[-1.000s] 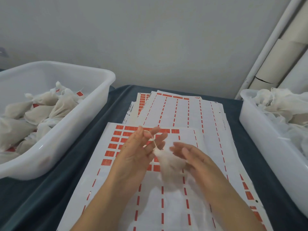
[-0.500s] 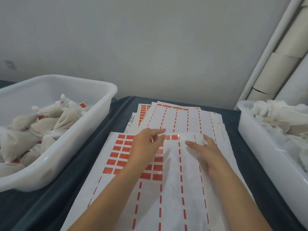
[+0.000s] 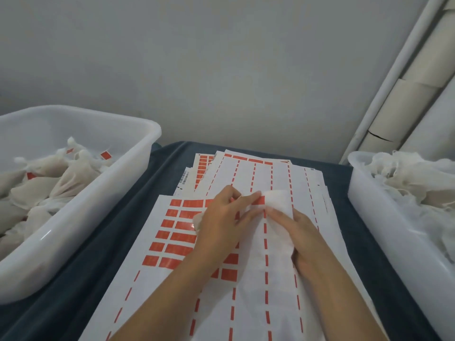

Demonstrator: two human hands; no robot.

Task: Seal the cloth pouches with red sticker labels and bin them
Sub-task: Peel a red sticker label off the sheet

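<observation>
A thin white cloth pouch (image 3: 278, 201) lies flat on the top sheet of red sticker labels (image 3: 177, 238) in the middle of the table. My right hand (image 3: 304, 238) rests on the pouch with its fingers laid out straight, pressing it down. My left hand (image 3: 225, 221) reaches across the sheet's top row, and its thumb and forefinger pinch a red sticker label (image 3: 261, 200) at the pouch's near edge. The pouch's lower part is sheer, so the sheet's red dashes show through it.
A white bin (image 3: 147, 134) at left holds several pouches bearing red labels. A second white bin (image 3: 357, 173) at right holds loose white pouches. More label sheets (image 3: 258, 168) are stacked behind on the dark blue tablecloth (image 3: 162, 168). Cardboard tubes (image 3: 403, 99) lean in the right corner.
The bunched pouch held up between both hands a second ago now lies flat on the sheet. My left hand went to the top row of labels and now pinches one at the pouch.
</observation>
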